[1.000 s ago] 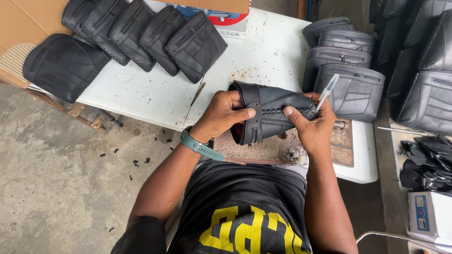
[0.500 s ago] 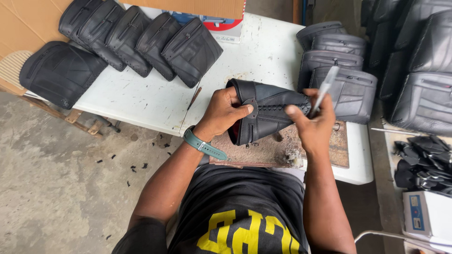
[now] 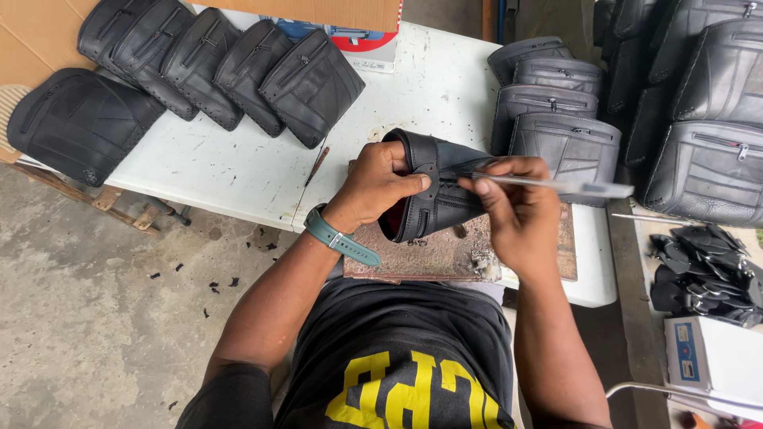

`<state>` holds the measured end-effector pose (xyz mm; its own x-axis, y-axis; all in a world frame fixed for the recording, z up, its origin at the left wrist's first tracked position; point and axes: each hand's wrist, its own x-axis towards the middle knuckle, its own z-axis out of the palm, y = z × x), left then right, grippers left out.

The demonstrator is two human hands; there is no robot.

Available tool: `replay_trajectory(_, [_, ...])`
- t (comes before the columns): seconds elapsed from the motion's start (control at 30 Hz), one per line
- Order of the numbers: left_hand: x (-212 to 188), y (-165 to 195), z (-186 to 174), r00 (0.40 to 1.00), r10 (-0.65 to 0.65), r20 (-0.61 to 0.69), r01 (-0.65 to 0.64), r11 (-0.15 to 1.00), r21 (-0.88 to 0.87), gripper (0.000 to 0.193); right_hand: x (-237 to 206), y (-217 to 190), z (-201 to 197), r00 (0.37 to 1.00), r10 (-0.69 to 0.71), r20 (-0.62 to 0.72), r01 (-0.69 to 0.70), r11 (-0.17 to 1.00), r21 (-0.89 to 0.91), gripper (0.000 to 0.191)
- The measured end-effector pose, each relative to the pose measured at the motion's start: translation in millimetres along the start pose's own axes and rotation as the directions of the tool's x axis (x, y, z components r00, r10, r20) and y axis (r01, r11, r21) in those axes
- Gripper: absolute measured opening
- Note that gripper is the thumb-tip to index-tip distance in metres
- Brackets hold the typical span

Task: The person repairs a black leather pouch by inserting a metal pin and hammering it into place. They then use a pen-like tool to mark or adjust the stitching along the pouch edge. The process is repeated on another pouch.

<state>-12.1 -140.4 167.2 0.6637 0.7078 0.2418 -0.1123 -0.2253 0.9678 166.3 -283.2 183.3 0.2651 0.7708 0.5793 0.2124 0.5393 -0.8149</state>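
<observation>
Left hand (image 3: 380,184) clamped on the open rim of a black leather pouch (image 3: 433,195), thumb pressed across the front edge, teal watch (image 3: 340,237) at the wrist. Right hand (image 3: 515,213) pinched around a thin clear stick-like tool (image 3: 556,184), its near end laid on the pouch's top seam, far end pointing toward the right of the frame. Pouch at centre frame, held upright just above a worn brown work board (image 3: 445,254) — reddish lining visible inside its mouth, nothing else seen in it.

Beneath, a white table (image 3: 238,171). Just right of the hands, a stack of finished grey-black zip bags (image 3: 556,111), all zipped shut. Upper left, a fanned row of black bags (image 3: 230,67), overlapping and leaning against a cardboard box (image 3: 334,24); contents of the box not visible. Far left, one larger black bag (image 3: 75,123) — half off the table edge. Small awl-like tool (image 3: 316,165) lying on the table near the left hand. Right edge, more large bags (image 3: 707,151) piled, and lower down a heap of black straps (image 3: 703,266).
</observation>
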Motion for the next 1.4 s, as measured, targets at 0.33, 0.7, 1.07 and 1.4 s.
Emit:
replay_trajectory(0.33, [1.3,10.1,13.8,0.992,0.13,0.006,-0.129,0.98,0.149,0.022,2.3,-9.1,12.7,0.963,-0.236,0.129,0.266,0.764,-0.588,0.014])
replay_trajectory(0.7, [0.9,16.9,24.0,0.99,0.143,-0.004,-0.14,0.972,0.19,0.022,1.3,-11.9,13.2,0.941,-0.307,0.144,0.328,0.713,-0.62,0.012])
replay_trajectory(1.07, [1.2,11.5,23.7,0.992,0.129,-0.006,-0.125,0.974,0.189,0.023,0.3,-7.9,16.2,0.938,-0.31,0.155,0.331,0.669,-0.665,0.011])
replay_trajectory(1.4, [0.8,14.1,20.5,0.99,0.137,-0.029,-0.128,0.968,0.214,0.02,-20.8,-10.1,1.8,0.995,-0.097,0.03,0.101,0.898,-0.429,0.018])
